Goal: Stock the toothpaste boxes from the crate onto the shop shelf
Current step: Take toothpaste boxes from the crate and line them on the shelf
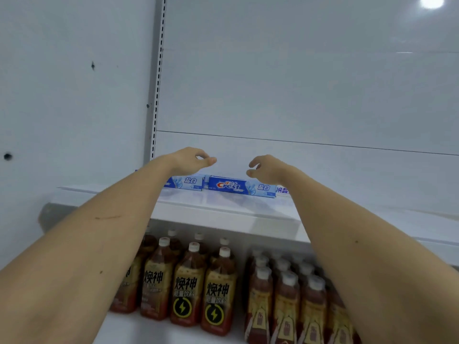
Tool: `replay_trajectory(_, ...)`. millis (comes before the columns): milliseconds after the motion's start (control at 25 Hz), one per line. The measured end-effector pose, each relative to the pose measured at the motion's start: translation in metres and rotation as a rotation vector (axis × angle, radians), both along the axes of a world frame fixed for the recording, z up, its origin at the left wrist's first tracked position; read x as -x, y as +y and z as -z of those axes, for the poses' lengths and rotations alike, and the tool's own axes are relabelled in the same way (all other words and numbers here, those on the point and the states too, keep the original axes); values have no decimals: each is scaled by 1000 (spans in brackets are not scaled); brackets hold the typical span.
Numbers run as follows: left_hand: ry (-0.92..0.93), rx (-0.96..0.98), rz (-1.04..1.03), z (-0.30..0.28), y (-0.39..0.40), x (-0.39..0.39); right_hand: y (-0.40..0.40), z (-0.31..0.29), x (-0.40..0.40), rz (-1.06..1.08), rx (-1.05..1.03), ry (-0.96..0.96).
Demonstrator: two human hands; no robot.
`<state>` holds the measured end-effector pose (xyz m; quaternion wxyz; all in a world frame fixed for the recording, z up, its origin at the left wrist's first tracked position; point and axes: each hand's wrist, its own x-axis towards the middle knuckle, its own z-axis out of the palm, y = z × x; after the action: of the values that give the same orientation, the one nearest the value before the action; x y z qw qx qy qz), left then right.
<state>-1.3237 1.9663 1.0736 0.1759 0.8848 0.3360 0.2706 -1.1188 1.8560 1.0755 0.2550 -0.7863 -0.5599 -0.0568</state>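
Blue and white toothpaste boxes lie end to end along the back of the white upper shelf. One box is partly hidden behind my left forearm; a second box shows its full red brand name. The end of a third box peeks out beside my right wrist. My left hand hovers just above the boxes, its fingers loosely curled and holding nothing. A little to the right, my right hand is also above the boxes, fingers loosely curled and empty. The crate is out of view.
Below the upper shelf, several brown drink bottles with yellow labels stand in rows, and more bottles with grey caps stand to their right. A slotted upright rail runs up the left of the white back panel.
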Motion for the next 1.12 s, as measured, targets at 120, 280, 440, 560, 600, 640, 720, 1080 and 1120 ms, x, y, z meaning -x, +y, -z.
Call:
replay_trajectory(120, -163, 100, -8, 7, -55, -6, -57, 9, 5, -76, -160, 231)
replay_trajectory(280, -399, 250, 29, 24, -132, -13, -135, 25, 11, -170, -326, 517)
replay_trajectory(440, -601, 325, 67, 42, -194, -18, -193, 49, 15, -236, -430, 709)
replay_trajectory(560, -680, 367, 87, 59, -229, -17, -225, 70, 22, -275, -498, 753)
replay_trajectory(600, -694, 382, 99, 67, -239, -17, -234, 79, 26, -282, -498, 774)
replay_trajectory(640, -697, 399, 112, 78, -247, -18, -242, 89, 30, -285, -496, 807)
replay_trajectory(720, -694, 441, 134, 106, -262, -18, -253, 113, 41, -269, -508, 877)
replay_trajectory(1080, -573, 811, 95, 300, -298, 13, -296, 289, 88, -41, -336, 1090)
replay_trajectory(1120, -541, 843, 73, 325, -301, 19, -302, 314, 93, 0, -295, 1111)
